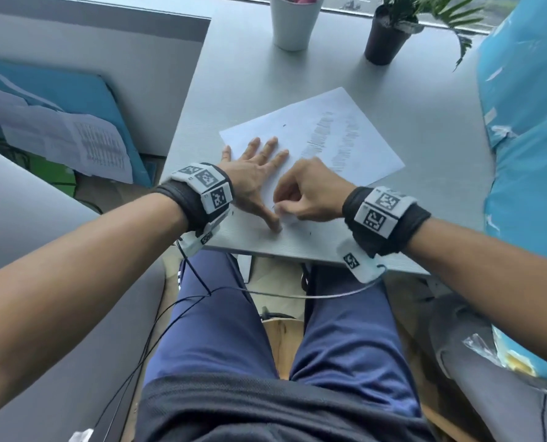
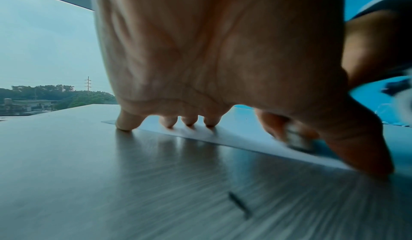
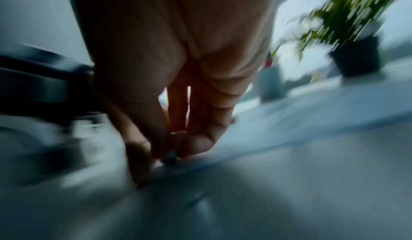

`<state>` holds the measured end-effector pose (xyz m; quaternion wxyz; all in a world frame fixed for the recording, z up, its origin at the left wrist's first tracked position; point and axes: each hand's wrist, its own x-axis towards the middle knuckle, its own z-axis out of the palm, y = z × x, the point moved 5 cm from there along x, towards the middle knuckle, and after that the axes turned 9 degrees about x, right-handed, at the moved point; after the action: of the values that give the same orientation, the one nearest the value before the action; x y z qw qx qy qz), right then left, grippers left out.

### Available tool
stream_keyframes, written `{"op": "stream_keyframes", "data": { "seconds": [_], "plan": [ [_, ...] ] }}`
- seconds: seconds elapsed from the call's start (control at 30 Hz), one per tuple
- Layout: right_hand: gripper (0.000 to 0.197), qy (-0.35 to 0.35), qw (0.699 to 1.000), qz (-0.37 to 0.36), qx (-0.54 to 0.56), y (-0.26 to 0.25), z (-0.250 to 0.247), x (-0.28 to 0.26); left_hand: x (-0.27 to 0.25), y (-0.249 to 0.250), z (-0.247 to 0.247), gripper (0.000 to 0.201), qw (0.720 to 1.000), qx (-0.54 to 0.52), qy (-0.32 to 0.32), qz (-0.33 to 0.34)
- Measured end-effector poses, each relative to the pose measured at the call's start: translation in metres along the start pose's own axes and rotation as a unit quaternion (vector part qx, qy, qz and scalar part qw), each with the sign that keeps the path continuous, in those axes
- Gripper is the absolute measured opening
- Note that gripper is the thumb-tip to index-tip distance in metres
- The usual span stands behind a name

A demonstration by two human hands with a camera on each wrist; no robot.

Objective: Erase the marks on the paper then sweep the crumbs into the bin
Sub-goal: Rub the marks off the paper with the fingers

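A white sheet of paper (image 1: 313,135) lies at an angle on the grey table (image 1: 409,100), with rows of grey pencil marks (image 1: 336,138) on its right part. My left hand (image 1: 256,173) lies flat on the paper's near left part, fingers spread and straight, thumb pressing near the sheet's near corner. My right hand (image 1: 300,193) pinches a small white eraser (image 1: 280,210) and holds it against the paper beside the left thumb. The eraser (image 2: 297,139) shows blurred in the left wrist view, and its dark tip (image 3: 170,158) in the right wrist view. Dark crumbs (image 1: 284,125) dot the paper and table.
A white cup (image 1: 292,22) with pink things inside and a black potted plant (image 1: 387,39) stand at the table's far edge. A blue bag (image 1: 527,122) borders the table's right side. Papers on a blue board (image 1: 58,129) lean at the left. No bin shows.
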<state>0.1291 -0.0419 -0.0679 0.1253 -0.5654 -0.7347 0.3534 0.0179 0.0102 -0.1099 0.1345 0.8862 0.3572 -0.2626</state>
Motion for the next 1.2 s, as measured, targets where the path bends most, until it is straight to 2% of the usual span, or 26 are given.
{"op": "stream_keyframes", "data": {
  "seconds": [0.07, 0.1, 0.23, 0.3, 0.43, 0.47, 0.6, 0.67, 0.8, 0.83, 1.03, 1.2],
  "plan": [
    [0.008, -0.068, 0.998, -0.009, -0.005, -0.005, 0.015, -0.011, 0.001, 0.0, 0.001, 0.158, 1.0, 0.005, -0.002, 0.002],
    [0.008, -0.067, 0.998, -0.003, -0.006, -0.001, 0.008, -0.008, 0.0, 0.0, 0.001, 0.158, 1.0, 0.004, -0.002, 0.0],
    [0.011, 0.08, 0.996, 0.045, -0.013, 0.034, -0.042, 0.014, -0.002, 0.0, -0.001, 0.157, 1.0, -0.005, -0.004, 0.001],
    [0.011, 0.105, 0.993, 0.046, -0.005, 0.037, -0.038, 0.011, -0.001, 0.0, 0.0, 0.157, 1.0, -0.004, 0.0, 0.002],
    [0.009, -0.006, 1.0, -0.007, 0.016, 0.006, 0.009, -0.01, 0.0, -0.002, 0.001, 0.157, 1.0, -0.001, 0.003, 0.0],
    [0.009, -0.009, 1.0, -0.008, 0.014, 0.006, 0.007, -0.008, 0.0, -0.001, 0.0, 0.157, 1.0, -0.001, 0.003, 0.001],
    [0.012, 0.107, 0.993, 0.049, -0.001, 0.04, -0.044, 0.017, -0.003, 0.0, -0.002, 0.156, 1.0, -0.008, -0.004, -0.003],
    [0.012, 0.133, 0.99, 0.05, -0.003, 0.04, -0.047, 0.019, -0.003, 0.0, -0.002, 0.156, 1.0, -0.009, -0.002, -0.006],
    [0.008, 0.025, 0.999, 0.018, 0.019, 0.01, 0.002, 0.002, -0.002, 0.002, -0.001, 0.156, 1.0, 0.001, 0.003, -0.005],
    [0.007, 0.018, 1.0, 0.02, 0.015, 0.01, 0.003, 0.002, -0.002, 0.001, -0.002, 0.156, 1.0, 0.002, 0.003, -0.005],
    [0.013, 0.156, 0.981, 0.115, -0.026, 0.068, -0.073, 0.014, 0.001, -0.002, 0.002, 0.154, 1.0, -0.001, 0.003, 0.01],
    [0.008, 0.168, 0.976, 0.135, -0.038, 0.088, -0.078, 0.003, 0.005, -0.013, -0.003, 0.144, 0.999, -0.005, 0.004, 0.053]
  ]
}}
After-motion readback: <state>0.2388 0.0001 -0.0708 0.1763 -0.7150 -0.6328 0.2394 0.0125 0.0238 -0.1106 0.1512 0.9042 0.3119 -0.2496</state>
